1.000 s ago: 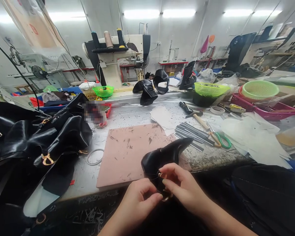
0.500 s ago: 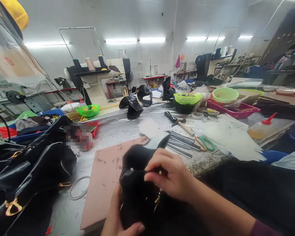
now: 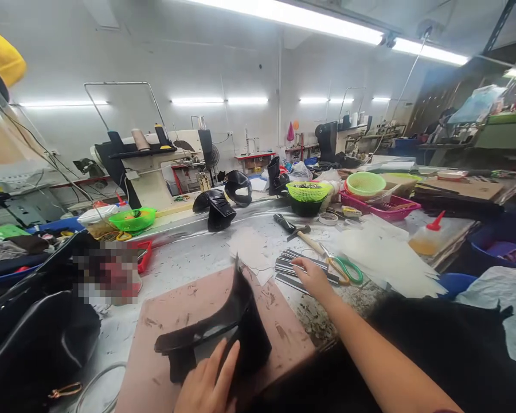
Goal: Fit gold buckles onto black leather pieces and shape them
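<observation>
At the counter's (image 3: 189,255) near edge, the left hand (image 3: 203,380), its grip loosely spread, rests its fingers against a black piece (image 3: 255,327) standing on a pink board (image 3: 172,310), apparently to steady it. The right hand (image 3: 313,281) bends over strips (image 3: 290,283) right of the board, whether gripping one I cannot tell. Nearer the right edge, a bottle (image 3: 427,236) holds amber liquid; farther back, a lime basket (image 3: 309,194) holds dark bits.

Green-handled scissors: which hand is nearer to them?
Right. The right hand is over the dark strips, just left of the scissors. The left hand is farther off, nearer the wearer, at the black piece on the pink board.
</observation>
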Demonstrator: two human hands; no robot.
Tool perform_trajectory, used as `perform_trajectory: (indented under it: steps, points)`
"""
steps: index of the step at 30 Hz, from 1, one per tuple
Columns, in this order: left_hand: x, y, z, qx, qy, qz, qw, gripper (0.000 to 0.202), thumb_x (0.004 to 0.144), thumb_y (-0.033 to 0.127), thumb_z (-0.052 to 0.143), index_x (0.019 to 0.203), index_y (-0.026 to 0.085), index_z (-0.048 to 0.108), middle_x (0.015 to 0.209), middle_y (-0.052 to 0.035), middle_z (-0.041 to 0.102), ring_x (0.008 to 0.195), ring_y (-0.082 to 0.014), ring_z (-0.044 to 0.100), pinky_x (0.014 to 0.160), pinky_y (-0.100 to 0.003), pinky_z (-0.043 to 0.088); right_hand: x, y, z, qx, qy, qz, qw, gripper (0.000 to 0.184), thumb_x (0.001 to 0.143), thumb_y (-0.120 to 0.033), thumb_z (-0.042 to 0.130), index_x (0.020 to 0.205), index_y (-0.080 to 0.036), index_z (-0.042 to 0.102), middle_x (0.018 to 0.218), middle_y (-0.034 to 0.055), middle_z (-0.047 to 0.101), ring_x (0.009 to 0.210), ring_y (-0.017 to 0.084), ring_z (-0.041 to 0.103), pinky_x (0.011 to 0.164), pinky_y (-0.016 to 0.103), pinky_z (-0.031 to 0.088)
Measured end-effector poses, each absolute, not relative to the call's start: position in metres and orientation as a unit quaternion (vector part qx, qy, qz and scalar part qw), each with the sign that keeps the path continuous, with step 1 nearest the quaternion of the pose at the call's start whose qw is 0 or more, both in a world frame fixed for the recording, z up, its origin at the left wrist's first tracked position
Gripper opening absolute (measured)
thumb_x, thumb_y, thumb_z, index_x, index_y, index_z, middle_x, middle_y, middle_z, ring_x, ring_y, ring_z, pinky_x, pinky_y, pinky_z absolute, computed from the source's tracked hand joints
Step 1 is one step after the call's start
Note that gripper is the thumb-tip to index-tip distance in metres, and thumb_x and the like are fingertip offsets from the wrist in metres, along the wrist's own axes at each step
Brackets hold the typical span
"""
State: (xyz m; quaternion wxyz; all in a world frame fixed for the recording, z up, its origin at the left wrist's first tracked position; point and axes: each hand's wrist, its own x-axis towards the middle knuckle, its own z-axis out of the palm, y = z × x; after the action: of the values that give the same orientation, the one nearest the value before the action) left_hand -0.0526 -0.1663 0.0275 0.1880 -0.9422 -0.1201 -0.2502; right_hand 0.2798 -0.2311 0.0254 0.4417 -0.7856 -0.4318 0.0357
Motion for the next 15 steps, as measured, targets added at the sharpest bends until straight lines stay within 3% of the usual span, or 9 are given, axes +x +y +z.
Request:
perform_trajectory:
  steps: [5, 9, 12, 15]
  points:
    - [-0.063, -0.163, 0.016, -0.946, -0.146, -0.251, 0.143, 0.065, 0.072, 0.015, 0.051, 0.136, 0.017, 0.038, 0.122, -0.0096, 0.06, 0.091, -0.0185, 0.065, 0.074, -0.023, 0.054, 0.304, -0.227, 0.016, -0.853, -0.424, 0.017, 0.304, 0.02, 0.09, -0.028, 0.054, 0.106, -0.017, 0.059, 0.112, 0.0063, 0.06, 0.103, 0.02, 0.057, 0.09, 0.043, 0.045]
    - [-0.062, -0.168, 0.03, -0.95, -0.141, -0.25, 0.124, 0.061, 0.073, 0.01, 0.046, 0.133, 0.017, 0.041, 0.121, -0.0106, 0.061, 0.093, -0.0177, 0.065, 0.076, -0.023, 0.055, 0.313, -0.215, 0.005, -0.889, -0.417, 0.014, 0.188, 0.024, 0.089, -0.029, 0.056, 0.11, -0.016, 0.058, 0.115, 0.0071, 0.059, 0.103, 0.021, 0.057, 0.089, 0.045, 0.046]
    - [-0.06, -0.173, 0.036, -0.955, -0.142, -0.245, 0.094, 0.062, 0.068, 0.009, 0.046, 0.129, 0.018, 0.043, 0.118, -0.0099, 0.063, 0.093, -0.0175, 0.066, 0.077, -0.022, 0.055, 0.318, -0.212, -0.001, -0.896, -0.422, 0.007, 0.135, 0.023, 0.089, -0.029, 0.056, 0.108, -0.016, 0.059, 0.113, 0.0068, 0.06, 0.102, 0.021, 0.057, 0.088, 0.044, 0.047]
    - [-0.055, -0.178, 0.041, -0.948, -0.177, -0.257, 0.061, 0.055, 0.068, 0.017, 0.053, 0.122, 0.02, 0.047, 0.112, -0.0086, 0.066, 0.089, -0.02, 0.067, 0.073, -0.025, 0.058, 0.319, -0.213, -0.003, -0.895, -0.432, -0.005, 0.113, 0.023, 0.09, -0.029, 0.055, 0.108, -0.016, 0.059, 0.111, 0.0065, 0.06, 0.102, 0.021, 0.058, 0.088, 0.044, 0.047]
